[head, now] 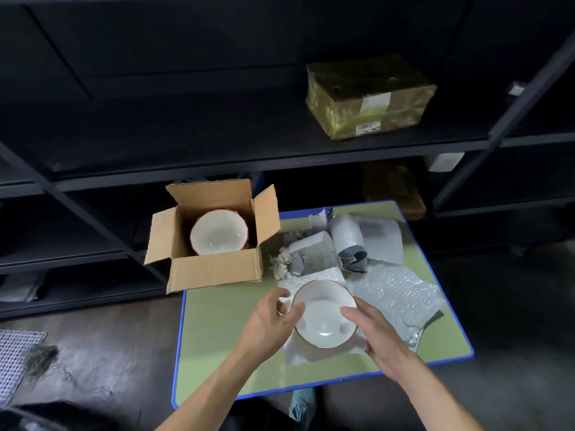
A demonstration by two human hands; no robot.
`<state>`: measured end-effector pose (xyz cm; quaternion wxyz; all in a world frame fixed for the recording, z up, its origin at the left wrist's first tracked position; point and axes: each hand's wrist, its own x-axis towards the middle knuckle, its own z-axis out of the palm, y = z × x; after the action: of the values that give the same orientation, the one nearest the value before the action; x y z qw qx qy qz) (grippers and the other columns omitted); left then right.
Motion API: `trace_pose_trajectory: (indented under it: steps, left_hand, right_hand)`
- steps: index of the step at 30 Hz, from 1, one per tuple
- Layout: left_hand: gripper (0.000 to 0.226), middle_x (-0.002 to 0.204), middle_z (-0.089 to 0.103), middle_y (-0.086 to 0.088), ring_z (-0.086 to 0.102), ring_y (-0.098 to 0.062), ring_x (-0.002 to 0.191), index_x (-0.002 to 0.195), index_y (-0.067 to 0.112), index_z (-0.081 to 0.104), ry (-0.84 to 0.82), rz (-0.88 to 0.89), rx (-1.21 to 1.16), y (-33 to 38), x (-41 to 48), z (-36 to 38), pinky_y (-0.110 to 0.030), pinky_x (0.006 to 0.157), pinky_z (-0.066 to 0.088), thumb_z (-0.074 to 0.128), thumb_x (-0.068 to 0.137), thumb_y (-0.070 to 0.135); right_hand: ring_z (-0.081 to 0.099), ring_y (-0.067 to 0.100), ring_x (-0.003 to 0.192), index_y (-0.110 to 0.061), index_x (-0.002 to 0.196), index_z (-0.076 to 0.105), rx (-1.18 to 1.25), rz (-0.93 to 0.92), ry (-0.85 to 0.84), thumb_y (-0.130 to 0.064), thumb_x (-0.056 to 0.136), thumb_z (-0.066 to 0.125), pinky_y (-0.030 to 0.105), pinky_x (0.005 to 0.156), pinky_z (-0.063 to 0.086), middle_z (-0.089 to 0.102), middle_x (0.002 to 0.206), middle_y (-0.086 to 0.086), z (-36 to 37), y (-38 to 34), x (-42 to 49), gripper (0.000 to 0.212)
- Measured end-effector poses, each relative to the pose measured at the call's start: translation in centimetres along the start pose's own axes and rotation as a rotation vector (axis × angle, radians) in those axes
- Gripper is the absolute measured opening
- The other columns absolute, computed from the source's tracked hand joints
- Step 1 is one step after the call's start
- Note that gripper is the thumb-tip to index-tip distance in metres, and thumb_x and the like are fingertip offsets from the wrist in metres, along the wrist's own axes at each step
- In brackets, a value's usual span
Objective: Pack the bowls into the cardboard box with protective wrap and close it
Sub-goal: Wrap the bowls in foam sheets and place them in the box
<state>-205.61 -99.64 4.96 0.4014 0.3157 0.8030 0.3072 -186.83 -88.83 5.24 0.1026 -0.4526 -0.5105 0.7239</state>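
One blue-edged table (bowl, cardboard box), dark shelving behind

**Colours at the packing table**

Plain tan-brown cardboard box, same inside and out. White bowl in the box, red rim. The near bowl is white too, with a thin orange-brown rim line. Pale green table, bright blue edging. Whitish-clear bubble wrap with an even dotted bubble pattern; pale grey foam rolls. Black shelving. Shelf parcel – yellow-gold film, white labels. Floor mat – white, dark grid
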Motion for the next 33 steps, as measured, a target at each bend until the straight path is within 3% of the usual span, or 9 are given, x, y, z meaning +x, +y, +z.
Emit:
trace_pose_trajectory:
  steps: [3,5,8,11,16,21,25,31,33]
  left_hand:
    - [0.101,0.133,0.047,0.000,0.055,-0.016,0.116,0.146,0.029,0.033,-0.085,-0.129,-0.126,-0.6,0.1,-0.3,-0.037,0.097,0.050,0.057,0.067,0.087]
    - [0.109,0.140,0.047,0.000,0.056,-0.016,0.120,0.150,0.034,0.027,-0.188,-0.167,-0.310,-0.7,-0.1,-0.5,-0.039,0.098,0.052,0.061,0.062,0.089]
    - [0.099,0.137,0.055,-0.002,0.055,-0.017,0.125,0.148,0.031,0.032,-0.294,-0.136,-0.462,-0.5,-0.6,-0.8,-0.028,0.082,0.059,0.067,0.069,0.079]
    - [0.071,0.113,0.065,-0.019,0.069,-0.018,0.102,0.139,0.021,0.042,-0.247,-0.082,-0.539,0.1,-0.7,-0.9,-0.030,0.074,0.059,0.070,0.084,0.056]
    - [0.029,0.107,0.073,-0.002,0.070,-0.021,0.101,0.116,0.025,0.067,-0.223,0.005,-0.503,0.7,-1.1,-1.8,-0.050,0.088,0.058,0.063,0.093,0.041]
    - [0.038,0.117,0.070,0.006,0.067,-0.016,0.110,0.124,0.031,0.060,-0.283,0.011,-0.473,1.2,-2.1,-2.4,-0.052,0.096,0.054,0.061,0.090,0.048]
    - [0.039,0.118,0.068,0.011,0.064,-0.014,0.112,0.124,0.037,0.058,-0.213,0.065,-0.444,1.6,-2.4,-3.5,-0.050,0.100,0.051,0.060,0.088,0.050]
    - [0.025,0.107,0.071,0.013,0.066,-0.009,0.102,0.118,0.038,0.063,-0.055,0.161,-0.384,2.9,-2.6,-6.7,-0.043,0.091,0.055,0.050,0.097,0.040]
    - [0.031,0.104,0.072,0.013,0.066,-0.010,0.099,0.116,0.038,0.064,-0.013,0.175,-0.376,3.0,-2.5,-8.1,-0.040,0.089,0.054,0.045,0.093,0.044]
  right_hand:
    - [0.066,0.024,0.113,-0.031,0.115,0.072,-0.027,-0.018,0.024,-0.040,0.084,0.059,0.055,0.103,0.048,0.073,0.115,0.002,-0.1,-0.5,-0.2,0.034]
    - [0.064,0.024,0.115,-0.031,0.116,0.072,-0.056,-0.029,0.015,-0.042,0.086,0.058,0.055,0.105,0.046,0.073,0.115,0.001,0.0,-0.8,-0.3,0.034]
    - [0.065,0.024,0.110,-0.030,0.107,0.074,-0.094,-0.039,0.051,-0.041,0.093,0.056,0.048,0.104,0.046,0.074,0.108,0.001,0.3,-0.9,-0.2,0.025]
    - [0.064,0.021,0.092,-0.015,0.102,0.071,-0.146,-0.066,0.078,-0.048,0.085,0.056,0.036,0.085,0.046,0.070,0.106,0.013,0.6,-0.8,0.0,0.039]
    - [0.062,0.017,0.088,-0.011,0.100,0.069,-0.154,-0.068,0.066,-0.041,0.092,0.056,0.035,0.081,0.045,0.068,0.104,0.018,0.9,-0.7,0.1,0.034]
    - [0.050,0.017,0.077,-0.001,0.094,0.058,-0.225,-0.109,0.068,-0.052,0.085,0.054,0.036,0.072,0.036,0.054,0.079,0.007,1.1,-1.4,0.3,0.052]
    - [0.039,0.016,0.067,-0.003,0.077,0.050,-0.285,-0.177,0.101,-0.038,0.095,0.057,0.033,0.063,0.031,0.042,0.069,0.001,1.8,-3.1,0.0,0.040]
    - [0.037,0.008,0.058,-0.024,0.060,0.049,-0.367,-0.261,0.103,-0.037,0.100,0.055,0.027,0.057,0.030,0.039,0.059,-0.013,4.7,-7.1,0.1,0.042]
    - [0.045,0.004,0.060,-0.025,0.068,0.061,-0.371,-0.291,0.076,-0.041,0.101,0.052,0.019,0.057,0.035,0.048,0.060,-0.016,6.0,-8.3,0.4,0.038]
